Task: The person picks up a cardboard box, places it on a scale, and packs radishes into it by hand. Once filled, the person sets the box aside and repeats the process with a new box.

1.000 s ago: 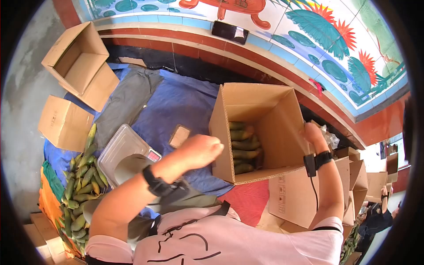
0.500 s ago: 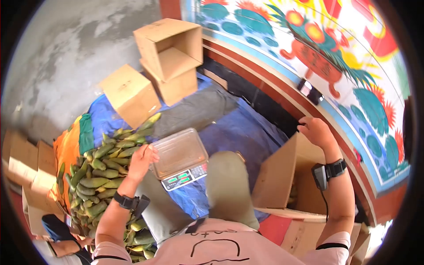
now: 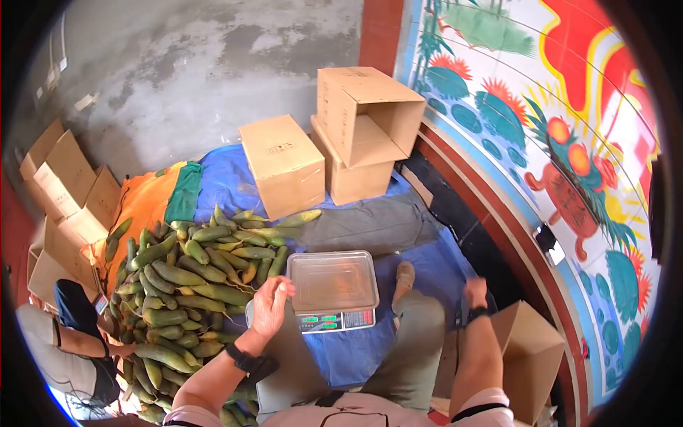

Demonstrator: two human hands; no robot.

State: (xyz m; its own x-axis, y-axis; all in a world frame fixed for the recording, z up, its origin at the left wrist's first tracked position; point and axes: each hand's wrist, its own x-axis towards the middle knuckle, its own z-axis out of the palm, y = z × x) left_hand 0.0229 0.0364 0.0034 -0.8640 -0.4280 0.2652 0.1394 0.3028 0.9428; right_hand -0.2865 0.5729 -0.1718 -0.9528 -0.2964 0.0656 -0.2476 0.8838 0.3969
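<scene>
Just left of the clear plastic tray (image 3: 333, 282), my left hand (image 3: 272, 306) has its fingers curled together; whether anything is in them is too small to tell. The tray sits on a digital scale (image 3: 338, 321) with lit green displays, between my knees. My right hand (image 3: 475, 292) is raised beside my right knee, above and left of an open cardboard box (image 3: 530, 356); its fingers are too indistinct to read. A big pile of green, cucumber-like vegetables (image 3: 206, 285) lies to the left of my left hand.
Closed and open cardboard boxes (image 3: 283, 167) stand at the back on blue sheeting (image 3: 220, 178). More boxes (image 3: 67, 178) are at the far left. A co-worker's hand (image 3: 122, 350) touches the pile at lower left. A painted wall (image 3: 498, 128) runs along the right.
The view has swung left, so the boxes and scale appear further right. My right hand has come down and inward from the box's far side. My left hand remains beside the tray.
</scene>
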